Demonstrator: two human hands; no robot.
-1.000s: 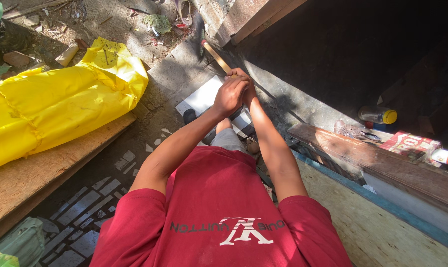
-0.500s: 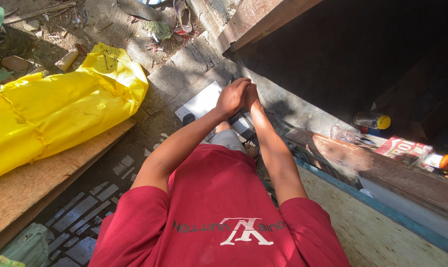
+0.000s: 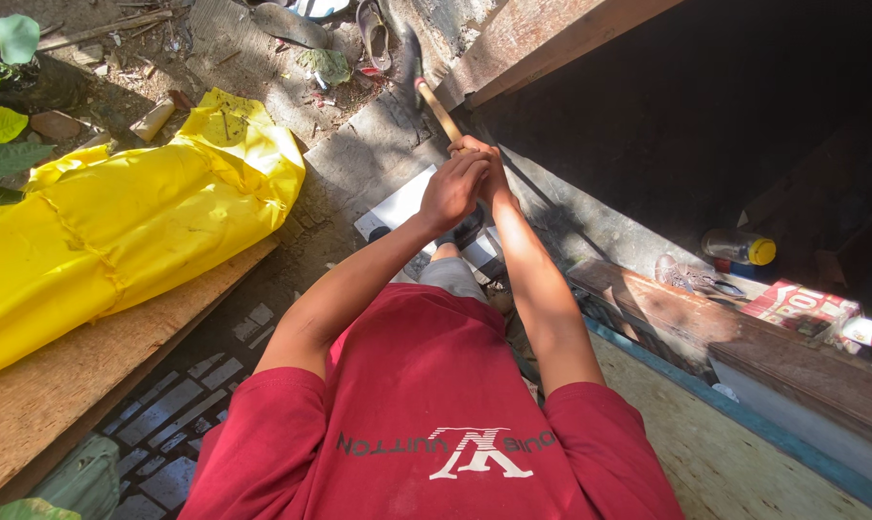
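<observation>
Item under handling: a long tool with a wooden handle (image 3: 440, 110). It slants up and away from the person, with a dark head (image 3: 410, 50) at the far end, above the concrete near the corner of a wooden beam (image 3: 551, 43). The head's shape cannot be made out.

Grip: both hands are closed around the lower end of the handle, held out in front of the chest. The left hand (image 3: 452, 190) wraps from the near side. The right hand (image 3: 491, 166) touches it from the far side. The fingers of both are curled tight on the wood.

Step in hand, as judged: the tool is held raised, at the lifted part of a stroke. A downward move would call for a firm two-handed hold and a line that clears the beam close beside the head.

Below the hands: a white flat panel (image 3: 400, 205) lies on the ground, just ahead of the person's knees.

Surroundings: a yellow tarp (image 3: 118, 226) lies bundled on a wooden board (image 3: 80, 385) to the left, well apart from the tool. A sandal (image 3: 371, 29) lies near the head. To the right, on a low ledge, are a worn shoe (image 3: 684, 275), a jar with a yellow lid (image 3: 739, 247) and a bottle with an orange cap (image 3: 869, 332).

Obstructions: the beam is the nearest hazard to the tool's path, and the sandal lies in the same area.
</observation>
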